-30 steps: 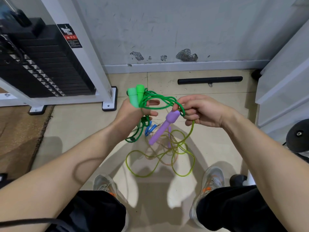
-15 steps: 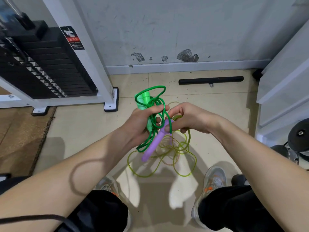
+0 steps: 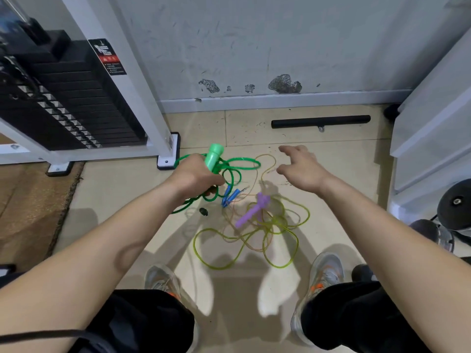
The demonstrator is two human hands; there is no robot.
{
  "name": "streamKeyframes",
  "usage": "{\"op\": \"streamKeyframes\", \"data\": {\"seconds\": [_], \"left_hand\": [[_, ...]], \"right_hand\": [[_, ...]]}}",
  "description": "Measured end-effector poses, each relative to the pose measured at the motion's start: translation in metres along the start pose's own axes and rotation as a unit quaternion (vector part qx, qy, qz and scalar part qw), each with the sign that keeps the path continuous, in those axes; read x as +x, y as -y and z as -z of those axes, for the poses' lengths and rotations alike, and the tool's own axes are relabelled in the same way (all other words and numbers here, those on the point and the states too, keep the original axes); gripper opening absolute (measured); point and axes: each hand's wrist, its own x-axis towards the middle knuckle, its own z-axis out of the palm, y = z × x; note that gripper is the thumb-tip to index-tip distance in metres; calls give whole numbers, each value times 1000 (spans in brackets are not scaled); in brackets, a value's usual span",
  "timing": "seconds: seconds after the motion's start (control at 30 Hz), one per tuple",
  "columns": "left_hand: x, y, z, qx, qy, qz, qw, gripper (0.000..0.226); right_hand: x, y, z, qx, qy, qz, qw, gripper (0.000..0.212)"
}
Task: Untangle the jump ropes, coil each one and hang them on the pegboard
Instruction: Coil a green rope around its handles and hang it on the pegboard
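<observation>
My left hand (image 3: 196, 175) grips the green jump rope by its light green handles (image 3: 213, 156), with dark green loops (image 3: 237, 169) bunched around the fist. My right hand (image 3: 302, 168) hovers apart to the right, fingers spread, holding nothing. Below on the tiled floor lies a tangle: a yellow-green rope (image 3: 254, 240), a thin clear orange rope (image 3: 267, 169), purple handles (image 3: 251, 211) and blue handles (image 3: 230, 197). No pegboard is in view.
A weight-stack machine (image 3: 71, 103) with a white frame post (image 3: 153, 118) stands at left. A black bar (image 3: 321, 121) lies by the wall. White cabinet (image 3: 433, 123) and a black weight plate (image 3: 456, 203) at right. My shoes (image 3: 327, 271) flank the tangle. Small black piece (image 3: 204, 211) on floor.
My right hand has let go of the purple handle and opened, moving right. The purple handle and the rest of the tangle dropped to the floor. My left hand keeps the green rope.
</observation>
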Motion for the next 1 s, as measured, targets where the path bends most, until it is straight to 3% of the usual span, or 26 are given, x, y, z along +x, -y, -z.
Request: {"op": "streamKeyframes", "data": {"seconds": [0.07,0.2,0.3,0.4,0.47,0.57,0.63,0.67,0.7,0.73,0.8,0.83,0.9,1.0], "left_hand": [[-3,-6,5,153,30,-4,988,30],[-5,-14,12,234,35,-19,971,28],[-10,-22,22,338,36,-41,940,39],[-14,-31,29,368,34,-75,926,43],[-15,-35,34,336,32,-102,936,42],[-20,-48,47,162,33,-131,977,36],[-25,-56,51,-67,35,-120,990,27],[-27,-60,51,-183,30,-106,977,26],[-28,-64,52,-271,27,-96,957,26],[-29,-69,52,-341,31,-90,935,25],[-30,-79,51,-474,60,-77,875,21],[-30,-83,50,-540,76,-62,836,20],[-27,-90,54,-647,102,-35,755,18],[-19,-91,64,-731,81,-29,677,25]], "right_hand": [[-3,14,-5,66,9,53,996,63],[-12,32,-8,126,5,82,989,54],[-19,40,-8,152,27,110,982,59],[-27,48,-4,254,139,134,948,71],[-32,53,-3,265,217,139,929,67],[-34,51,-5,212,240,139,937,50],[-31,49,-7,87,208,138,964,32],[-30,48,-5,-9,179,138,974,30],[-30,48,-4,-73,151,148,975,39],[-31,50,-2,-59,149,164,973,53],[-41,61,2,135,206,186,951,66],[-48,70,3,225,242,194,923,61],[-57,86,3,300,278,208,889,40],[-63,98,-3,331,263,238,874,22]]}}
